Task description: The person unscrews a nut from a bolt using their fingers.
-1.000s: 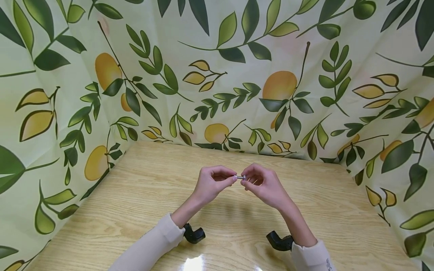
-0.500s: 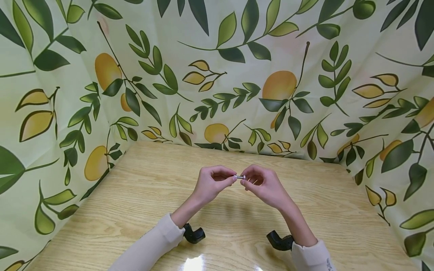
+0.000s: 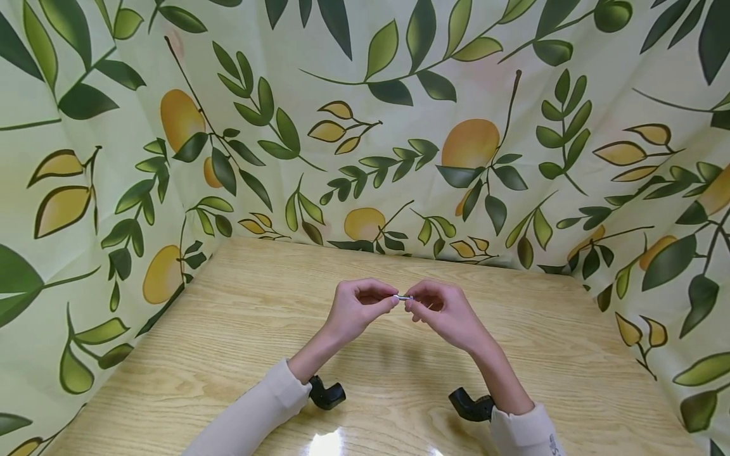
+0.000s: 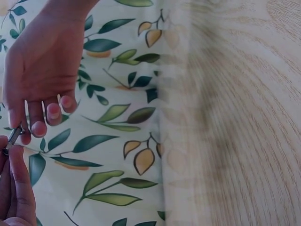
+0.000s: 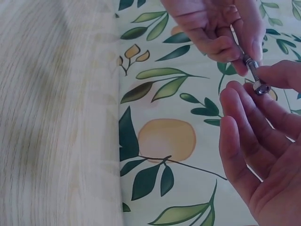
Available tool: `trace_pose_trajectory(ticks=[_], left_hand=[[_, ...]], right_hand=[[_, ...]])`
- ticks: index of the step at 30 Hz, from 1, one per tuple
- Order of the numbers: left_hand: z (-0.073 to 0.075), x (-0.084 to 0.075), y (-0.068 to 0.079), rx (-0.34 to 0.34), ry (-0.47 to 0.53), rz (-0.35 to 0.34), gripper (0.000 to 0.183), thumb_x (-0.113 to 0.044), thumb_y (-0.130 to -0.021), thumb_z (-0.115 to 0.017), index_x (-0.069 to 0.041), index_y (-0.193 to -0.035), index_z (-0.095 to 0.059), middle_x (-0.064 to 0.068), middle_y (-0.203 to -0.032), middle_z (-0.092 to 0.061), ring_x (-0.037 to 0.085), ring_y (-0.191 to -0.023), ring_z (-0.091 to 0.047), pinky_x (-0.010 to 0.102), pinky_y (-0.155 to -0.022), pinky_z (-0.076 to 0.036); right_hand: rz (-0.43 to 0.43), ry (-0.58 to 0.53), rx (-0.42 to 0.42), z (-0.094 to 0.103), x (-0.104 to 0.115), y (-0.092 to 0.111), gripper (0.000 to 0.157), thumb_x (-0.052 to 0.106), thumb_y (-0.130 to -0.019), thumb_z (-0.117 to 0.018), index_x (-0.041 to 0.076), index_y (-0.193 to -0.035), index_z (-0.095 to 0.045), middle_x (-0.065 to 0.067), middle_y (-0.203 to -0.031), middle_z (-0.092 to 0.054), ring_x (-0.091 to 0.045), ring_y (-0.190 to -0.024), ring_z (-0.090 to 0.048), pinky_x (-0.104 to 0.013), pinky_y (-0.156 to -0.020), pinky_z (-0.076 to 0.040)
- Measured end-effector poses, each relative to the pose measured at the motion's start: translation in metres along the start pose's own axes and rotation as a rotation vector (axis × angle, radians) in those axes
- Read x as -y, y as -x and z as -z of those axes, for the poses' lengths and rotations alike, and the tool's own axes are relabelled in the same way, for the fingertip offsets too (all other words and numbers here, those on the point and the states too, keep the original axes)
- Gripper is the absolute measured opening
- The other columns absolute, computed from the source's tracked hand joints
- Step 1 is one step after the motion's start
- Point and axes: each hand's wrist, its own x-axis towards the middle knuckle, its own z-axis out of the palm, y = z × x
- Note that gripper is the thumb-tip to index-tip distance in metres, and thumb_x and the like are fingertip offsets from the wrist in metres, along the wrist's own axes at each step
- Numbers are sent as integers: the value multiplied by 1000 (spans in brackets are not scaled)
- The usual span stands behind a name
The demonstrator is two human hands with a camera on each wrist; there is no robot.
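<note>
A small silver bolt (image 3: 402, 297) is held level between both hands above the table. My left hand (image 3: 355, 308) pinches its left end between thumb and fingertips. With thumb and index finger, my right hand (image 3: 441, 310) grips the hex head at the other end. The right wrist view shows the bolt (image 5: 254, 73) more closely, with a nut-like collar at the left fingertips. In that view the right hand's (image 5: 263, 160) other fingers are loosely bent. Fingers partly cover the bolt (image 4: 14, 136) in the left wrist view.
A light wood-grain table (image 3: 274, 304) lies below the hands. Cloth printed with leaves and fruit (image 3: 365, 158) stands behind it and at both sides. Black curved mounts (image 3: 327, 394) sit at both wrists, close over the tabletop.
The right hand's fingers have shifted slightly downward around the bolt head, which is now more covered. My left hand has kept its pinch in the same place.
</note>
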Motion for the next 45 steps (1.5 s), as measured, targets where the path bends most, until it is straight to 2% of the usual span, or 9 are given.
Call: trace_pose_trajectory(ticks=[9,12,18,25,30,38,45], left_hand=[[-1,2,0,-1,0,-1,12,-5,-88,-79,0,-99,-79,19,-94,-78,7,-72,-71,22,-68,-61],[-1,2,-1,1,2,-3,13,-5,-89,-79,1,-100,-79,19,-94,-78,7,-72,-71,22,-68,-60],[0,1,0,5,8,-10,18,-5,-89,-78,7,-102,-77,20,-95,-78,7,-72,-71,22,-68,-60],[0,1,0,2,7,-8,17,-5,-88,-79,6,-102,-77,20,-95,-78,6,-72,-70,21,-67,-60],[0,1,0,-2,2,-2,15,-6,-89,-79,4,-101,-78,19,-95,-78,7,-73,-71,22,-68,-60],[0,1,0,1,14,7,16,-5,-88,-79,3,-101,-78,20,-95,-78,7,-72,-71,22,-67,-60],[0,2,-1,2,5,-1,16,-5,-88,-78,4,-101,-78,20,-95,-78,6,-72,-70,21,-67,-59]], right_hand=[[36,-17,-14,-1,-1,0,14,6,-92,-75,7,-105,-69,-7,-88,-73,-13,-70,-69,-28,-60,-58],[15,-24,6,0,-1,0,16,9,-93,-75,7,-108,-69,-8,-89,-73,-14,-69,-70,-30,-61,-59],[-37,-59,55,1,-1,0,13,13,-100,-66,5,-109,-70,-11,-95,-73,-21,-73,-72,-35,-70,-63],[-11,-70,27,0,0,0,12,9,-96,-71,7,-107,-67,-10,-91,-72,-16,-70,-71,-31,-66,-61],[-2,-64,15,0,1,1,16,7,-94,-73,7,-108,-67,-9,-89,-72,-18,-69,-71,-33,-61,-60],[-38,-90,51,2,-3,-1,17,14,-101,-66,2,-112,-68,-14,-96,-73,-21,-73,-71,-31,-68,-62],[-21,-78,13,2,-2,0,14,11,-95,-73,5,-108,-69,-11,-91,-72,-16,-70,-71,-31,-67,-61]])
